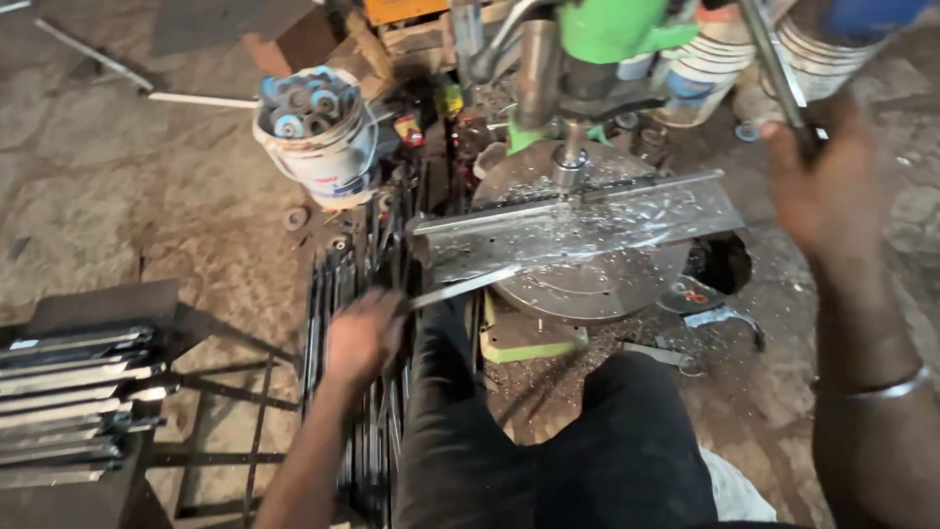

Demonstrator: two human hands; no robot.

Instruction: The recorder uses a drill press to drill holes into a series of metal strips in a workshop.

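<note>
Two hands share the work at a green drill press (607, 39). The left hand (364, 338) has its fingers curled shut around the near end of a flat metal strip (468, 286), whose far end reaches away from the fingertips onto the steel plate (587, 230) on the round drill table (587, 284), probably to steady the piece or sweep chips. The right hand (822, 186), blurred, grips the feed lever (778, 69), fingers wrapped about it, so the drill bit (568, 162) stands on the plate amid shavings. Beyond the left fingertips stands a white bucket (323, 147) of round parts; left of the wrist lie stacked metal bars (73, 402).
</note>
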